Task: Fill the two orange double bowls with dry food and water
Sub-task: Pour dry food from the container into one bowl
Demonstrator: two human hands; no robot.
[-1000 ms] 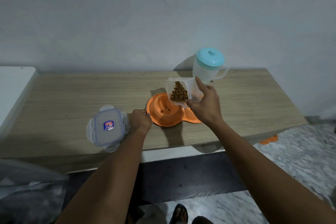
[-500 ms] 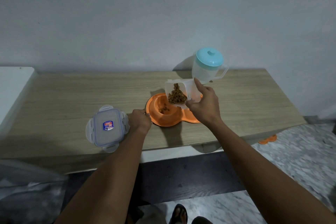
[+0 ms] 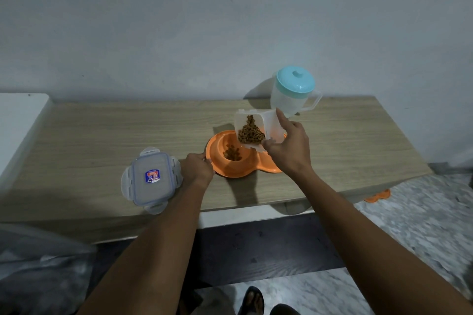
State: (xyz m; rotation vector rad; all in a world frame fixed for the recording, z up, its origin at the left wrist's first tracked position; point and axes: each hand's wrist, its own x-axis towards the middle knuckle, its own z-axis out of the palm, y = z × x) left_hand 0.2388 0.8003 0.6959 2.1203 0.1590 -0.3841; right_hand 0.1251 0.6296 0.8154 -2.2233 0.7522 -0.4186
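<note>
An orange double bowl point(image 3: 217, 165) lies on the wooden table point(image 3: 102, 140). My right hand point(image 3: 289, 151) grips a clear food container point(image 3: 256, 126), tipped over the bowl's left cup. Brown dry food point(image 3: 249, 133) slides to its mouth, and a small heap of kibble point(image 3: 232, 153) lies in that cup. My left hand point(image 3: 198, 169) holds the bowl's left rim. The bowl's right cup is mostly hidden behind my right hand. A second orange bowl point(image 3: 378, 196) peeks out on the floor under the table's right end.
A clear pitcher with a teal lid point(image 3: 294, 89) stands at the back right of the table. The container's clip lid point(image 3: 151, 179) lies left of my left hand. A white surface point(image 3: 18, 120) adjoins the table's left end. Grey plastic point(image 3: 38, 268) sits lower left.
The container has tipped further down toward the bowl. Kibble has fallen out and now lies in the left cup. My left hand has stayed on the rim.
</note>
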